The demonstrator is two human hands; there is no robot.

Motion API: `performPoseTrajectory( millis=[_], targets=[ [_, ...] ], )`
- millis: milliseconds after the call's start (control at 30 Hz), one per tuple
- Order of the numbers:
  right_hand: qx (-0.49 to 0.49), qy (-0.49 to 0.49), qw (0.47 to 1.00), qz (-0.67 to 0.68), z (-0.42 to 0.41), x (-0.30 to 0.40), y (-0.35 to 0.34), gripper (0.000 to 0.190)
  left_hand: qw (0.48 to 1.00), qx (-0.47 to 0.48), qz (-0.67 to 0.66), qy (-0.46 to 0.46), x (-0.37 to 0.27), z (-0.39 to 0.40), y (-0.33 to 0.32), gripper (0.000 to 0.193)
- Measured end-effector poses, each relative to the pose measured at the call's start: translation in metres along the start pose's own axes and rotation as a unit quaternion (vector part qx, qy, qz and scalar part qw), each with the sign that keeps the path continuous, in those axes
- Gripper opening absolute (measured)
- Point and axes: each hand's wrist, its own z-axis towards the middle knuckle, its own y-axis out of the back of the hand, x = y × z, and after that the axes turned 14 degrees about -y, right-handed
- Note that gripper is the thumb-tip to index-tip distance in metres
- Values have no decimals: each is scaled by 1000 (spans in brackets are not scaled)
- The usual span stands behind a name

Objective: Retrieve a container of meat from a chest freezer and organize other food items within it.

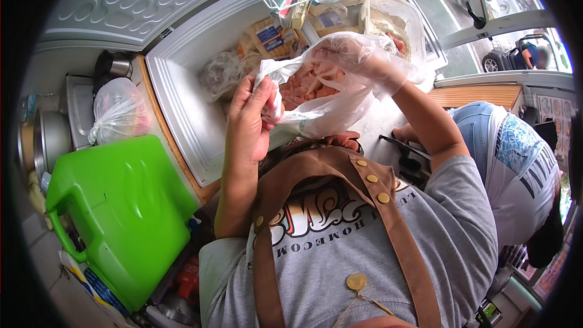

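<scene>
My left hand grips the gathered rim of a thin white plastic bag. Inside the bag lie pale pink pieces of raw meat, seen through its open mouth. Clear plastic film covers my right hand, at the bag's far side; whether it is a glove or part of the bag, I cannot tell. Its fingers are blurred by the film, so their grip is unclear. Just beyond that hand stands a translucent plastic tub of flour-like powder, with a reddish piece in it.
An open chest freezer holds packaged food and a wire basket. To my left stand a green plastic jerrycan and a tied plastic bag. Close on my right, another person bends over.
</scene>
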Motion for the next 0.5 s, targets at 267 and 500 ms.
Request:
performPoseTrajectory(
  millis=[267,500],
  targets=[
    [34,129,925,-356,0,3,2,26,1000,13,20,-10,2,2,3,14],
    [-61,193,888,-414,-2,10,-10,29,1000,7,17,-13,1,1,3,16]
  ],
)
